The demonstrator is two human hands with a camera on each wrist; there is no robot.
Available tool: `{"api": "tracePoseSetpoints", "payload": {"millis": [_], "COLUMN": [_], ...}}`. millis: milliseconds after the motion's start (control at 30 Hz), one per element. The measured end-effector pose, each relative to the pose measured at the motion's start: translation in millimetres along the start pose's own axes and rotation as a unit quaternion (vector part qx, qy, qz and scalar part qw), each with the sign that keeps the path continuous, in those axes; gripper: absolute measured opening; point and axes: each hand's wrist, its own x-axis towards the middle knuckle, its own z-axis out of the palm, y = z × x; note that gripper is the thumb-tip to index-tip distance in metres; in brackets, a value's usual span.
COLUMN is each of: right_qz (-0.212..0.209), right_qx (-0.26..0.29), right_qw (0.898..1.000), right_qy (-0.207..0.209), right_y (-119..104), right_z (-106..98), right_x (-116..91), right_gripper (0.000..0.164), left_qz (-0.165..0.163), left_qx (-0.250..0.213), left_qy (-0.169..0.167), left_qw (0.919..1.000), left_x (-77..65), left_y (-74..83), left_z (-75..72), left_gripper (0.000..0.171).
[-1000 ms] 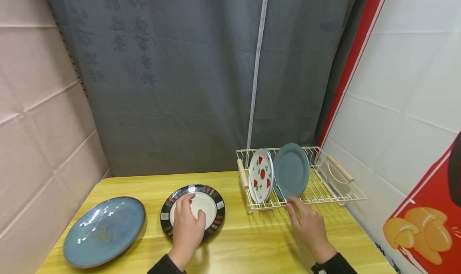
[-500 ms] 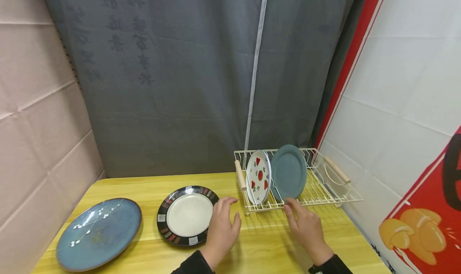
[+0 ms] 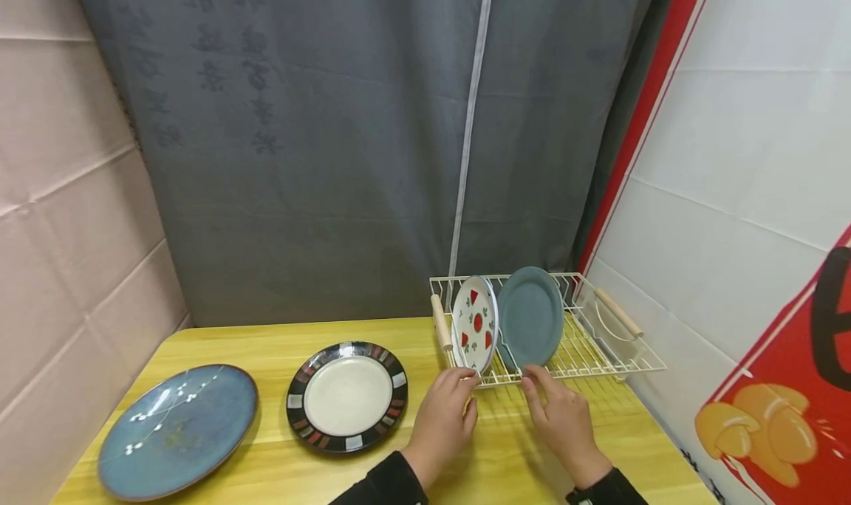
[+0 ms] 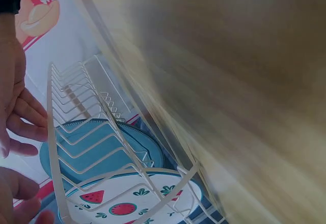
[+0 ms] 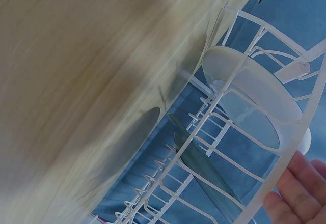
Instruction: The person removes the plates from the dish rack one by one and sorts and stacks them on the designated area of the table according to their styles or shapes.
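A white wire dish rack (image 3: 598,339) stands at the right of the table. It holds a watermelon-patterned white plate (image 3: 475,324) and a blue-green plate (image 3: 530,317), both upright. My right hand (image 3: 565,420) touches the rack's front rail with its fingertips, thumb held apart below. In the right wrist view these fingers (image 5: 300,191) lie against the rail's outer side. My left hand (image 3: 442,420) is at the rack's front left corner, fingers loosely bent and nothing between them. The left wrist view shows its fingertips (image 4: 23,188) just outside the rail, close to the white plate.
A black-rimmed plate with a cream middle (image 3: 348,398) lies flat left of my left hand. Farther left lies a large blue plate (image 3: 179,431) with a white sprig. Wooden handles (image 3: 442,322) sit on the rack's ends. A grey curtain (image 3: 319,158) hangs behind the table (image 3: 279,342).
My left hand has moved right, from over the black-rimmed plate to the rack's front left corner. My right hand has stayed at the front rail. The plates look unmoved.
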Motion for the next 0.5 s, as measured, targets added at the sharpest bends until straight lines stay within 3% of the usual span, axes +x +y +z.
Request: {"api": "tracePoseSetpoints", "payload": {"millis": [233,500], "right_qz": [-0.002,-0.011], "right_qx": [-0.003,-0.009], "right_qw": [1.000,1.000], "right_qy": [0.000,-0.006], "right_y": [-0.8,-1.0], "right_z": [0.7,-2.0], "right_x": [-1.1,2.7], "right_gripper": [0.021,0.022], "left_qz": [0.027,0.012], "left_qx": [0.031,0.058], "left_qy": [-0.034,-0.090], "left_qw": [0.9986,0.9941], "left_x": [-0.6,0.6], "left_y": [-1.2,2.1], "left_z": [3.6,-1.2], "left_gripper": [0.029,0.033]}}
